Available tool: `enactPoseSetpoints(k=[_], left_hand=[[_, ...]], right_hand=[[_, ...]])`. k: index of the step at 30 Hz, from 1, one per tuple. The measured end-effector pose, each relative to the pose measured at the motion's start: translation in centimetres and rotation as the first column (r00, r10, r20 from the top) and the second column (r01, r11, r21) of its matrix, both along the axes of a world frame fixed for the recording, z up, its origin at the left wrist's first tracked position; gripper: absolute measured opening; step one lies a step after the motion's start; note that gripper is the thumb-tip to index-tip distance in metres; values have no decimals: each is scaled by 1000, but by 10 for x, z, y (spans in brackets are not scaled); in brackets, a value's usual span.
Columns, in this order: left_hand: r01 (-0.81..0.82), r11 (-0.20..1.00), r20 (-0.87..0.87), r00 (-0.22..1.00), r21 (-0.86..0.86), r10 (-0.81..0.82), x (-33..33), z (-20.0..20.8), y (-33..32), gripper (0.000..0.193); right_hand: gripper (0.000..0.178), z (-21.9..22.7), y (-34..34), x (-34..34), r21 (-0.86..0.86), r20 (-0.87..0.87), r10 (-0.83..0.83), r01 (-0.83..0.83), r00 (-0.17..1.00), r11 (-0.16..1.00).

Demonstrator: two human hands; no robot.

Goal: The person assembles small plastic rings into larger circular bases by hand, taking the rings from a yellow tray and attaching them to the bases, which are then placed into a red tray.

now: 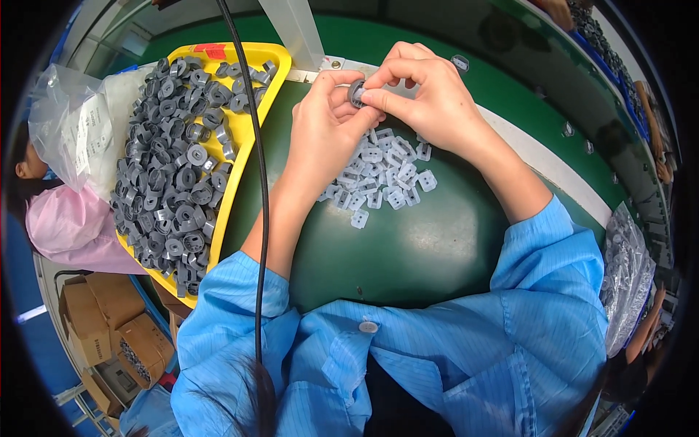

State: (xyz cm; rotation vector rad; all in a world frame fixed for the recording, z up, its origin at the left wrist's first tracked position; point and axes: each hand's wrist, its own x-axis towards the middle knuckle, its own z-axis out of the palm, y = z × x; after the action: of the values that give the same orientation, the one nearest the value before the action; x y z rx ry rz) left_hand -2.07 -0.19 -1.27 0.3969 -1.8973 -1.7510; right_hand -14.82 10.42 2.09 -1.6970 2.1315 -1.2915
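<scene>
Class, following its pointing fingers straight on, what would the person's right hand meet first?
Likely the round dark-grey plastic part, which the left hand holds; exact depth is unclear.

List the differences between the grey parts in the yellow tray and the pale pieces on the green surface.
Colour: the grey parts are dark; the pale pieces are whitish.
Shape: the grey parts are mostly rounded; the pale pieces are flatter and more squared.
Amount: the grey parts fill much of the yellow tray; the pale pieces make a smaller pile on the green surface.
Shared: both lie jumbled at varied angles.
</scene>
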Motion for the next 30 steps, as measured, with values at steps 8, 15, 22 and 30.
enactPoseSetpoints(k=[8, 15, 22, 30], left_hand=[[44, 999, -50, 998, 7, -44, 5, 5, 5, 31], [63, 991, -64, 995, -118, -71, 4, 11, 15, 33], [-93, 886, -45, 996, -454, 81, 5, 12, 7, 36], [-42, 691, -66, 998, -721, -8, 14, 24, -2, 41]], right_hand=[[21, 0, 2, -1, -109, -64, 51, -58, 997, 992], [23, 2, 2, -10, 95, 556, 92, -173, 826, 980], [11, 3, 8, -18, 77, 811, 95, -267, 577, 961], [9, 11, 9, -13, 257, 594, 71, -272, 802, 927]])
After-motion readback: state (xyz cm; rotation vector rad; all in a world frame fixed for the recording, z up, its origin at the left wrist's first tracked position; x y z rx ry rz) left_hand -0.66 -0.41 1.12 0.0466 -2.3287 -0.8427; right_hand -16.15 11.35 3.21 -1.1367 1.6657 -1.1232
